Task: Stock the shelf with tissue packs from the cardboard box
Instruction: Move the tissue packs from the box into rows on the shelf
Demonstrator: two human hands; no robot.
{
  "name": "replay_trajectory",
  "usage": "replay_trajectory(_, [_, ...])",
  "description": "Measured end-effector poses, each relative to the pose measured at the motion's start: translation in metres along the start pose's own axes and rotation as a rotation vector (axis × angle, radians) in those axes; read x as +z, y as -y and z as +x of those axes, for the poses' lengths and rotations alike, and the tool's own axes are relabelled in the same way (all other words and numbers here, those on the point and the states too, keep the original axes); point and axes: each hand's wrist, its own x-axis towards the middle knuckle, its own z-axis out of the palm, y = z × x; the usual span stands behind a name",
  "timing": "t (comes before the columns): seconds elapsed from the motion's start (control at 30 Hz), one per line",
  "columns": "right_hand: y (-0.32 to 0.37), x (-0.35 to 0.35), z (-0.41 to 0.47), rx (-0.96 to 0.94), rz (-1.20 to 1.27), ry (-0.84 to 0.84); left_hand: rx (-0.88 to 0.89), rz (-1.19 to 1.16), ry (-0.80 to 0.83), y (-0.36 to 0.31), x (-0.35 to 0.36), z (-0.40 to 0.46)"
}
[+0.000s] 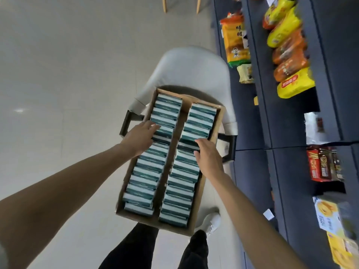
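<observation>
Tissue packs point(149, 162) under left fingers point(154, 126) and right fingers point(198, 141).

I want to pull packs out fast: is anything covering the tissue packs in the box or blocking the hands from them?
Nothing visible does. The cardboard box on the chair is open-topped, no lid or flap over the tissue packs. The left hand and right hand are already at the two rows.
</observation>
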Motion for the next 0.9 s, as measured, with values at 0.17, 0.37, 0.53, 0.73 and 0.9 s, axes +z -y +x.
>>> replay_trajectory(0.17, [-0.021, 0.042, 0.037, 0.006, -0.178, -0.036, 0.007, 0.142, 0.001, 0.022, 0.04, 0.035])
replay_trajectory(0.37, [-0.039, 0.064, 0.061, 0.079, -0.334, -0.069, 0.027, 0.273, -0.075, 0.03, 0.063, 0.055])
replay_trajectory(0.53, [-0.042, 0.062, 0.058, 0.067, -0.323, -0.112, 0.041, 0.299, -0.142, 0.029, 0.062, 0.055])
replay_trajectory(0.73, [-0.029, 0.021, 0.012, 0.005, -0.109, -0.165, 0.091, 0.124, -0.217, 0.011, 0.027, 0.01])
replay_trajectory(0.9, [-0.017, -0.041, -0.038, -0.005, 0.058, -0.3, 0.237, -0.068, -0.251, -0.029, -0.025, -0.029])
